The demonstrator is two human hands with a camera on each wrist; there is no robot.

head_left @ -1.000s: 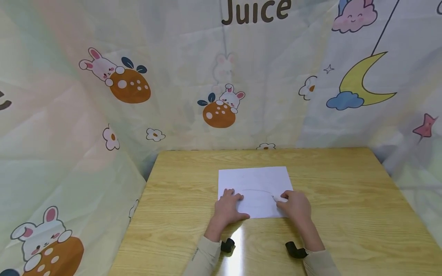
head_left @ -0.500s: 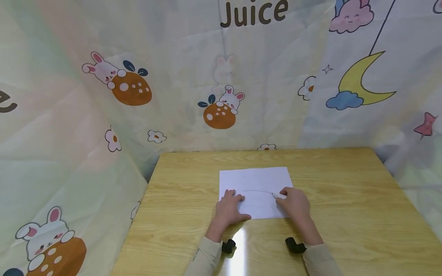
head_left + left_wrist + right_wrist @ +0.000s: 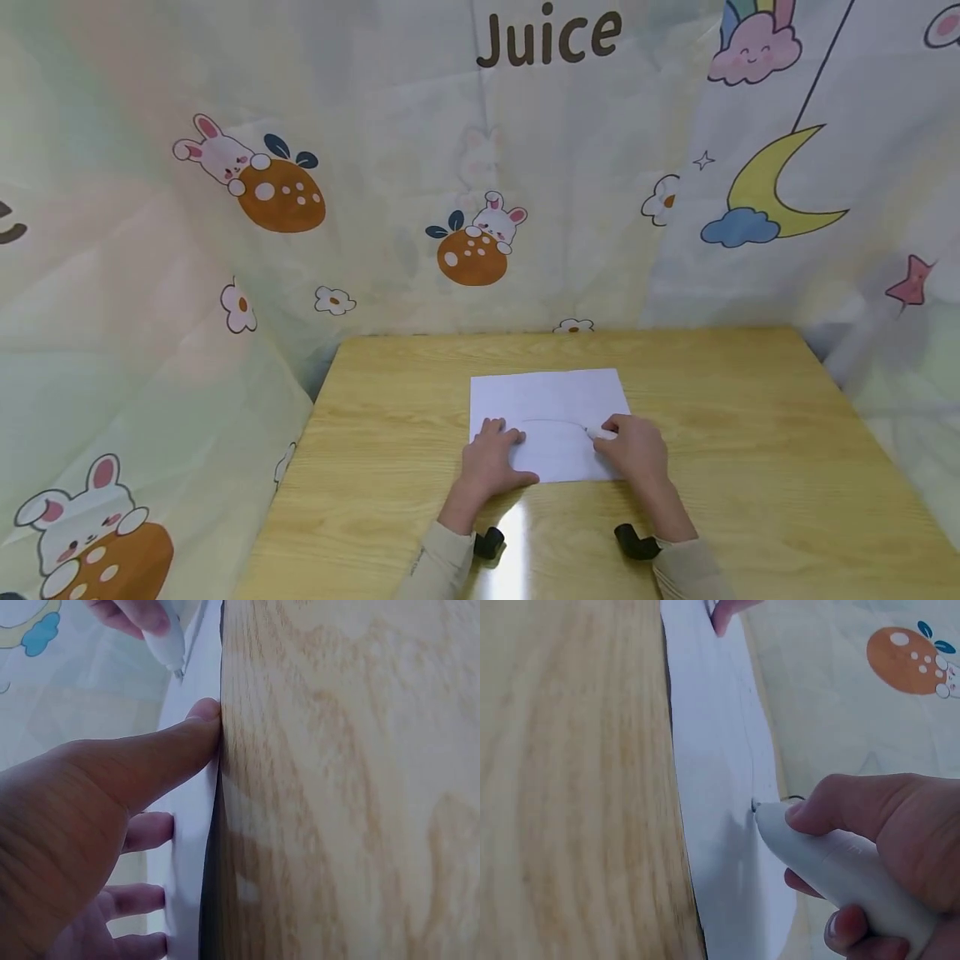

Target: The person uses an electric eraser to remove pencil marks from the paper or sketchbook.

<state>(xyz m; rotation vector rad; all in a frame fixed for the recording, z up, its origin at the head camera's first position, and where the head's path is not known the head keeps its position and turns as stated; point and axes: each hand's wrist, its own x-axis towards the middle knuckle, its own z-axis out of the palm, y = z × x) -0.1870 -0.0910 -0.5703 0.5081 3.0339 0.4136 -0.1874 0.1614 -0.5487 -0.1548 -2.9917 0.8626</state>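
Observation:
A white sheet of paper (image 3: 555, 458) lies flat on the wooden table, with a thin curved line across it. My left hand (image 3: 491, 458) rests on its left part, fingers spread and thumb along the near edge. In the left wrist view the thumb (image 3: 165, 754) touches that edge. My right hand (image 3: 637, 450) grips a thick white pen-shaped tool (image 3: 832, 862) with a tapered nose and small dark tip. In the right wrist view the tip touches the paper at the end of the line. Whether the line is drawn or cut I cannot tell.
The wood-grain table (image 3: 750, 467) extends on both sides of the paper. Behind it and at the sides hangs a printed cloth (image 3: 390, 167) with rabbits and a moon. Black wrist mounts (image 3: 636, 542) stick out near both cuffs.
The tool's tip has moved only slightly on the paper, at the right end of the line. My left hand keeps its place on the sheet. The head view has shifted a little.

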